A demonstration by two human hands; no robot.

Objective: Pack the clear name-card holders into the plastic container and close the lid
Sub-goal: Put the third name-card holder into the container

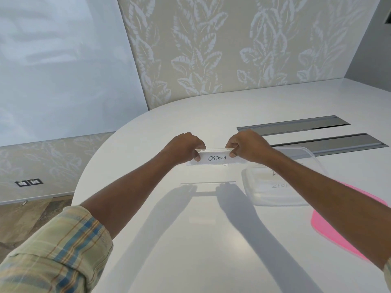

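The left hand (186, 148) and right hand (246, 145) each pinch one end of a clear name-card holder (215, 158) reading OSTRICH, lifted above the bare white table (190, 240). The open plastic container (275, 187) sits just right, its contents blurred; the right forearm partly hides the pink lid (330, 225).

Two hands show, a left hand (183, 147) and a right hand (248, 146), sharing one clear name-card holder (215, 157) with one card reading OSTRICH. One clear plastic container (275, 197) sits on one white table (190, 240), beside one pink lid (330, 227). Two metal slots (294, 124) are set in the tabletop.
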